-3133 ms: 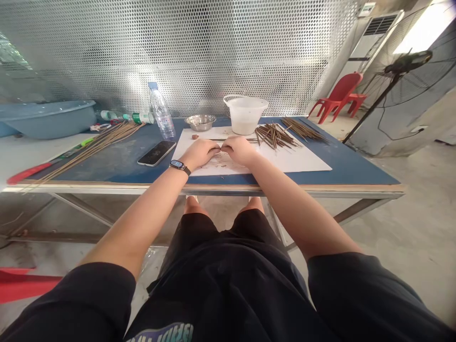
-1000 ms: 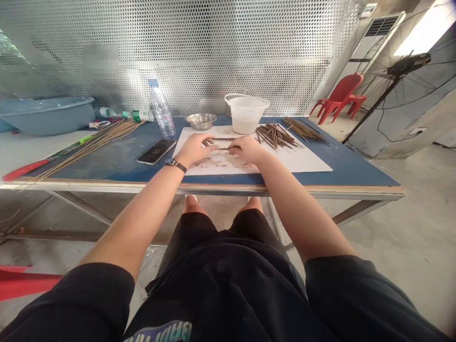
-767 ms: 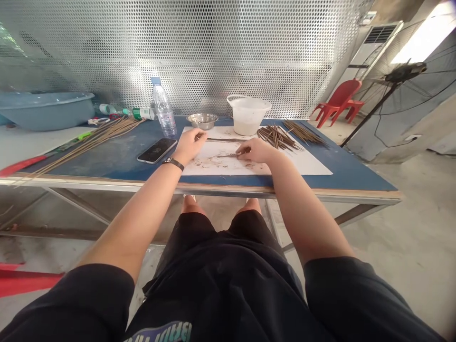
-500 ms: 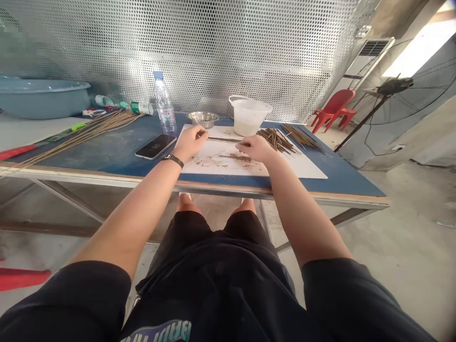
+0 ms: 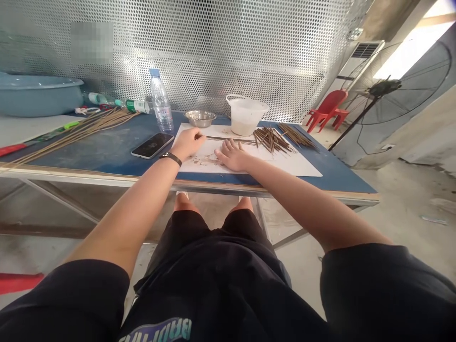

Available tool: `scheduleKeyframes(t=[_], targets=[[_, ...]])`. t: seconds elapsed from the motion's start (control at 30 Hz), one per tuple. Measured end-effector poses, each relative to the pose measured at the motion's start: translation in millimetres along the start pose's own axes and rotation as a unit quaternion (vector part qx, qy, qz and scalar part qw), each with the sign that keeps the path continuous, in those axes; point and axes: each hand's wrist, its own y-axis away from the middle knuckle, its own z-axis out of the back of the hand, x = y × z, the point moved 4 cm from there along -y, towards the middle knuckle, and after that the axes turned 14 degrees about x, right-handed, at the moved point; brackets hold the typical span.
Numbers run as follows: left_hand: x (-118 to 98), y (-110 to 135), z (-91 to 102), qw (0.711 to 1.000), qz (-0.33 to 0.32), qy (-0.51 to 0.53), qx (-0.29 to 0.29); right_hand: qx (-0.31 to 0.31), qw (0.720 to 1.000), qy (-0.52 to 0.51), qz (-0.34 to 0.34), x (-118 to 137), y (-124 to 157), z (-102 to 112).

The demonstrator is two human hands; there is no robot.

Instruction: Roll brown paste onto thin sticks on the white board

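Note:
My left hand [image 5: 187,144] is curled at the left end of a long thin dark stick [image 5: 230,138], which lies across a white paper sheet [image 5: 292,164], and the stick's end runs into my fingertips. My right hand [image 5: 232,156] lies flat on the sheet with its fingers spread and nothing in them. Brown shavings [image 5: 206,161] are scattered near my palms. To the right of that hand sits a loose pile of short dark sticks [image 5: 272,140].
A bundle of dark sticks [image 5: 297,136] lies beyond the pile. On the blue tabletop [image 5: 107,142] are a phone [image 5: 152,145], a water bottle [image 5: 160,102], a steel bowl [image 5: 200,118], a white plastic jug [image 5: 245,117], and long thin sticks [image 5: 81,133].
My right hand has gone from pinched fingers over the sheet to lying flat and spread, nearer the table's front edge. My left hand has stayed at the stick's end.

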Motion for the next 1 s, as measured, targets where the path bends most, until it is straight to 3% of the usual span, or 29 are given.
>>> scheduleKeyframes(t=[0.1,0.2,0.47,0.57,0.67,0.9,1.0], targets=[[1,-1,-2.9,1.000,0.001,0.006,0.001,0.008,1.000,-0.002,0.019,6,21,-7],[3,-3,-5.0,1.000,-0.008,0.011,0.002,0.009,1.000,-0.017,0.022,6,26,-10],[-4,3,0.1,1.000,0.012,0.001,0.025,0.008,1.000,0.002,-0.029,-10,-37,16],[-8,8,1.1,0.999,0.010,0.017,0.048,0.017,0.999,0.025,-0.044,-12,-46,22],[-8,8,0.4,0.999,0.016,0.019,0.048,0.026,0.998,0.039,-0.038,-8,-33,19],[-8,0,-5.0,0.999,0.009,0.022,0.042,0.054,0.998,0.031,0.027,8,40,-6],[-12,-3,-7.1,0.999,0.005,0.002,0.044,0.049,0.998,0.024,0.032,8,40,-7]])
